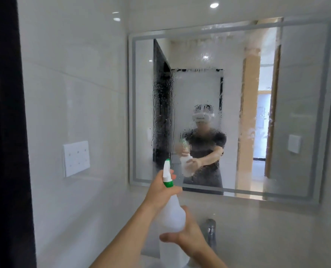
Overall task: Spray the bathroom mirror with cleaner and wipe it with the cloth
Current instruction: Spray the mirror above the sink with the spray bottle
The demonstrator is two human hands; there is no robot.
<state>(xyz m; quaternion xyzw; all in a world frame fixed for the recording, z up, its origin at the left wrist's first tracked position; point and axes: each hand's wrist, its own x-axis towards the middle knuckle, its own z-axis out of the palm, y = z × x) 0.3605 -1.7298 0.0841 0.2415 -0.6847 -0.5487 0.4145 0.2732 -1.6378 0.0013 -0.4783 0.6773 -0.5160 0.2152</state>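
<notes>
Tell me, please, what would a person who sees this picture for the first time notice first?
First the spray bottle, white with a green collar, held up in the lower middle: the left hand at the trigger, the right hand around the body. Behind it hangs the mirror, its left and middle part wet with running drops. A chrome tap stands below.

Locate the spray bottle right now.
Head view, lower centre: the spray bottle is held by the left hand and right hand, below the mirror, left of the tap.

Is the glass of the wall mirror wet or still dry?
Wet: droplets and runs cover the rectangular wall mirror, mostly its left-centre part.
</notes>
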